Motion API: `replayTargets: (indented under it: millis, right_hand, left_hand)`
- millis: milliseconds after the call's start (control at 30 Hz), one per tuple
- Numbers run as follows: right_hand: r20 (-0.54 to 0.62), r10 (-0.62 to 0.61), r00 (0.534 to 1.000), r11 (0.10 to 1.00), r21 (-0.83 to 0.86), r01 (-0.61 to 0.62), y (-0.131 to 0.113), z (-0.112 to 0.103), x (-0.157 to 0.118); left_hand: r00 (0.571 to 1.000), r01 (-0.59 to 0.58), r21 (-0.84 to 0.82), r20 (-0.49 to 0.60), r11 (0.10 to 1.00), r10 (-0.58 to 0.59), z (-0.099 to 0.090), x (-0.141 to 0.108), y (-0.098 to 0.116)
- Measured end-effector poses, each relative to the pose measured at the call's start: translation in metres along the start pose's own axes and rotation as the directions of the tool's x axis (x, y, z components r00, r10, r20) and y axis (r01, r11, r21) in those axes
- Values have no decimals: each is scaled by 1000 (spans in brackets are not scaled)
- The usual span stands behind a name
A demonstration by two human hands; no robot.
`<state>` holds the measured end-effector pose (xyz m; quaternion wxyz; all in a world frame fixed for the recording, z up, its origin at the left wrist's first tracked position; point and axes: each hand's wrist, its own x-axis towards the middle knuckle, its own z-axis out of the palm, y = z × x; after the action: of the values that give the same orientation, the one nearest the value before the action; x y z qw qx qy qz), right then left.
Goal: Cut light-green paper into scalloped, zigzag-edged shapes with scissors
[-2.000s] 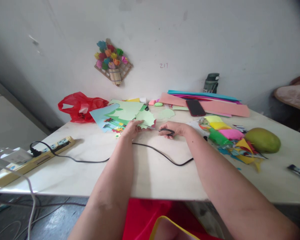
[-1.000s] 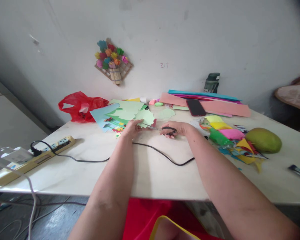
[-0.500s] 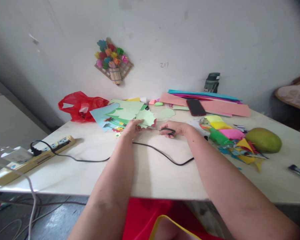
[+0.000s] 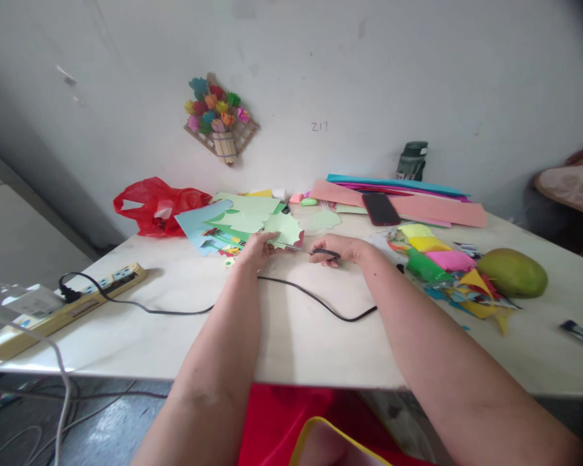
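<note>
My left hand (image 4: 259, 250) pinches the lower left edge of a light green paper piece (image 4: 284, 228) with a scalloped outline. Dark red shows along that piece's right edge. Black-handled scissors (image 4: 326, 253) are in my right hand (image 4: 337, 248), fingers wrapped round the handles. Their blades point left and lie at the lower edge of the green paper, close to my left fingers. Behind, a second pale green scalloped piece (image 4: 324, 221) lies flat on the table.
Green and blue paper sheets (image 4: 245, 212) and a red plastic bag (image 4: 158, 204) lie left. A phone (image 4: 380, 208) rests on coloured paper at the back right, near clay packets (image 4: 449, 259) and a mango (image 4: 512, 272). A black cable (image 4: 315, 289) crosses before my hands from a power strip (image 4: 94, 301).
Both hands stay nearly in place. The scissors and the held green paper have shifted only very slightly.
</note>
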<state>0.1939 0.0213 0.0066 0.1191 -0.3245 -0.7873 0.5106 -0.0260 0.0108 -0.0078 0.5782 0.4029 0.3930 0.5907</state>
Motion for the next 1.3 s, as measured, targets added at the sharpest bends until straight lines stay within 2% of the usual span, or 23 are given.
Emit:
replayTargets:
  millis: [167, 300, 467, 600, 667, 733, 833, 867, 933, 1067, 1200, 1300]
  right_hand:
    - [40, 9, 999, 1000, 28, -10, 0, 0, 0]
    - [97, 68, 993, 996, 48, -73, -3, -3, -4]
    - [0, 63, 998, 997, 51, -63, -8, -10, -15]
    - [-9, 50, 999, 991, 125, -48, -4, -16, -20]
    - [-95, 49, 994, 987, 154, -34, -1, -18, -19]
    - [-255, 48, 966, 980, 198, 3, 2, -17, -15]
    - [-515, 84, 853, 940, 326, 103, 1, -11, -5]
    - [-559, 107, 822, 924, 361, 125, 0, -9, -1]
    - [-617, 142, 774, 899, 409, 160, 0, -4, 7]
    - [-670, 196, 716, 873, 452, 184, 0, 2, 16]
    - [-690, 191, 699, 865, 455, 213, -6, 5, 16]
    - [-712, 188, 677, 871, 439, 220, -13, 7, 14]
  left_hand:
    - [999, -36, -5, -40, 999, 36, -2, 2, -1]
    - [993, -121, -14, -1, 993, 121, -5, 5, -3]
    - [987, -158, 22, 11, 987, 157, -7, 6, -4]
    - [982, -190, 12, 11, 982, 190, -6, 6, -3]
    - [981, -192, 15, 10, 981, 191, -5, 5, -4]
    - [984, -179, 29, 11, 983, 179, -3, 3, -4]
    - [987, -153, 60, 48, 986, 150, 2, 0, -3]
    - [989, -139, 72, 67, 988, 134, 3, -1, -2]
    - [990, -111, 97, 96, 989, 101, 6, -3, -1]
    - [983, -98, 156, 170, 983, 71, 10, -6, 0]
    - [966, -103, 235, 257, 966, 41, 12, -5, -2]
    - [962, -103, 271, 272, 957, 26, 14, -4, -4]
